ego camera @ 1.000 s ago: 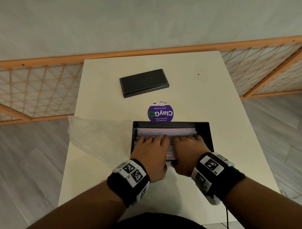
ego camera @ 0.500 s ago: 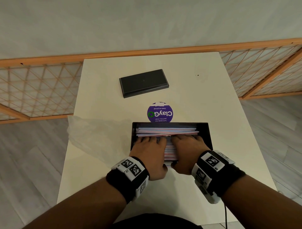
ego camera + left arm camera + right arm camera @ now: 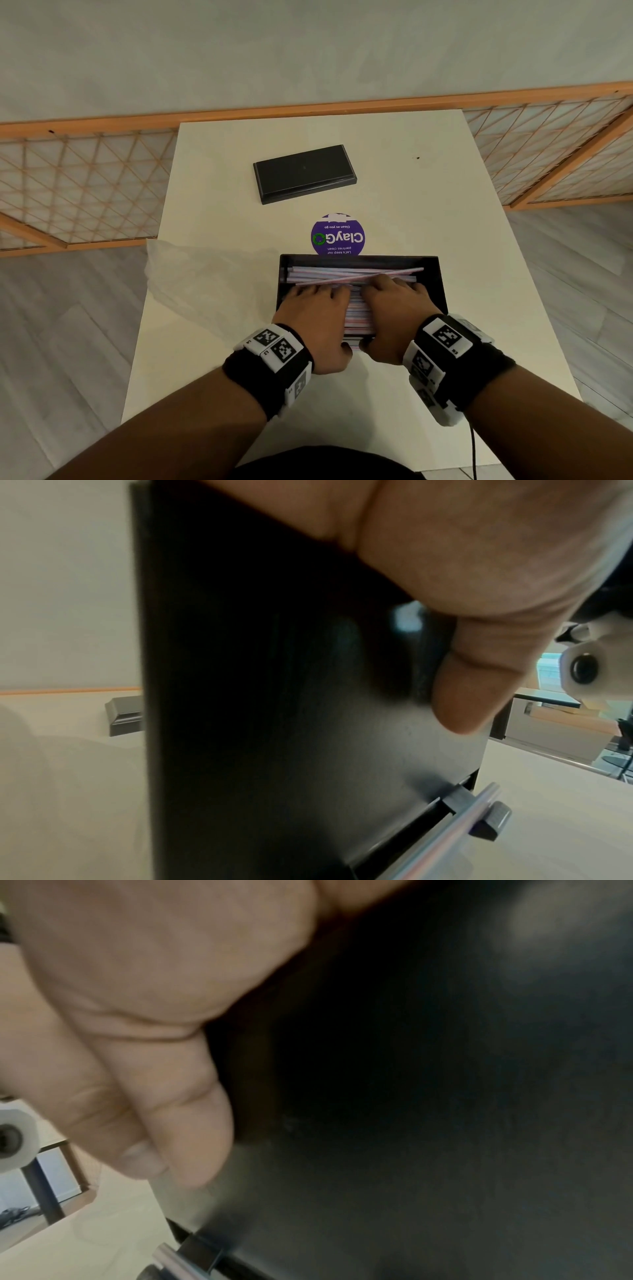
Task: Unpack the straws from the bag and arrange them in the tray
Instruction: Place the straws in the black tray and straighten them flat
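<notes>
Straws (image 3: 352,275), striped pink, blue and white, lie packed lengthwise in the black tray (image 3: 432,270), which sits on the white table (image 3: 428,212) toward its six o'clock edge, right in front of the person. Most of them run side by side, while one pinkish straw lies slanted across the top of the pile at the tray's twelve o'clock side. Both hands are laid palm-down on the pile: the left hand (image 3: 317,317) covers the nine o'clock half, the right hand (image 3: 394,310) the three o'clock half, fingers stretched out flat and pressing on the straws, with a strip of straws showing between them. Each thumb reaches down over the tray's near wall, as the wrist views show from below, where a thumb (image 3: 469,696) rests against the dark front face; neither hand has anything clutched in it. One straw end pokes out by a small latch at the tray's near wall. A crumpled clear plastic bag (image 3: 205,274) lies at nine o'clock of the tray, just beside it. A round purple sticker (image 3: 337,236) sits at twelve o'clock, touching the tray's far rim, and farther on lies a black lid (image 3: 304,173).
</notes>
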`<state>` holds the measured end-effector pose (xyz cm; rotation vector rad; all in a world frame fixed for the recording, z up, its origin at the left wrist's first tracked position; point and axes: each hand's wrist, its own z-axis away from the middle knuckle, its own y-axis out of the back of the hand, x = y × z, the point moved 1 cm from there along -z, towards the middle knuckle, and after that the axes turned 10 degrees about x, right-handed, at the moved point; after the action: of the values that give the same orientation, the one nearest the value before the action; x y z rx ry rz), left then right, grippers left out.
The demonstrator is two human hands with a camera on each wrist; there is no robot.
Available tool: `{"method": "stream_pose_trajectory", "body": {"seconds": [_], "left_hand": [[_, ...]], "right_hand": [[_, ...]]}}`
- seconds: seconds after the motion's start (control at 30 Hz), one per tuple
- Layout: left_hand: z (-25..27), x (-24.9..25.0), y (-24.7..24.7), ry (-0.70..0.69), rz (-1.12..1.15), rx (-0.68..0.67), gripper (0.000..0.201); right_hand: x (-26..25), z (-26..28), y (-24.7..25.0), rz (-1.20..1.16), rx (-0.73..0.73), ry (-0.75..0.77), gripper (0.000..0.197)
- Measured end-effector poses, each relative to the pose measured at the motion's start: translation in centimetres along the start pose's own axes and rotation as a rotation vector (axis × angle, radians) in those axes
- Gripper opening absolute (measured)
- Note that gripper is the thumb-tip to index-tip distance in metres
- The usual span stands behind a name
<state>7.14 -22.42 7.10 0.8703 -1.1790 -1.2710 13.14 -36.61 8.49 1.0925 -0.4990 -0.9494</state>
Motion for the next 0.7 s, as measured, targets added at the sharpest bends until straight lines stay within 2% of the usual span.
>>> {"method": "stream_pose_trajectory", "body": {"seconds": [0.3, 0.47, 0.6, 0.7], "left_hand": [[0.06, -0.03, -0.28, 0.010, 0.000, 0.042, 0.074], [0.04, 0.05, -0.26, 0.020, -0.009, 0.031, 0.080], [0.13, -0.01, 0.08, 0.027, 0.031, 0.021, 0.063], [0.04, -0.03, 0.05, 0.016, 0.025, 0.026, 0.067]], "right_hand": [[-0.21, 0.32, 0.22, 0.038, 0.035, 0.001, 0.069], [-0.24, 0.20, 0.12, 0.013, 0.045, 0.009, 0.086], [-0.43, 0.24, 0.08, 0.027, 0.034, -0.008, 0.072], [-0.33, 0.06, 0.25, 0.023, 0.012, -0.017, 0.068]]}}
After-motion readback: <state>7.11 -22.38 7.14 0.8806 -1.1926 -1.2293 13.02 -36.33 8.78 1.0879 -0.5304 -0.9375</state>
